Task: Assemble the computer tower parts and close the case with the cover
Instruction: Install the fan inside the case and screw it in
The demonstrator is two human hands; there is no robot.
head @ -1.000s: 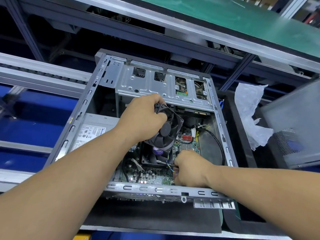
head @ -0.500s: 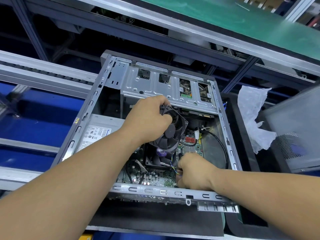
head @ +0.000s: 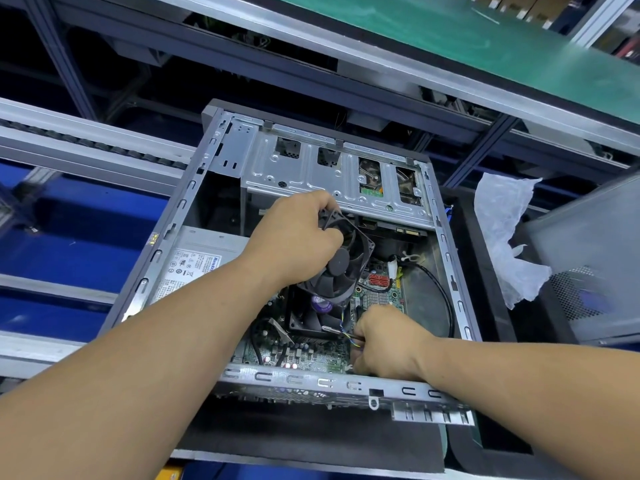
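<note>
An open grey computer case (head: 162,251) lies on its side with the green motherboard (head: 311,358) showing inside. My left hand (head: 294,237) grips a black cooling fan (head: 343,268) by its upper left corner and holds it tilted above the CPU socket area. Low in the case, my right hand (head: 384,344) pinches the fan's thin coloured cable (head: 353,341) at the motherboard's near edge. The fingertips and the plug are hidden. A silver drive cage (head: 311,174) spans the case's far side, and a grey power supply (head: 204,258) fills the left.
A grey perforated cover panel (head: 588,271) leans at the right, next to a crumpled white plastic bag (head: 505,233). A black cable (head: 446,306) loops inside the case's right side. Blue bins and metal rails lie to the left; a green-topped shelf runs above.
Both hands stay where they were on the fan and cable. The view has shifted slightly, so the case sits a little lower in the frame.
</note>
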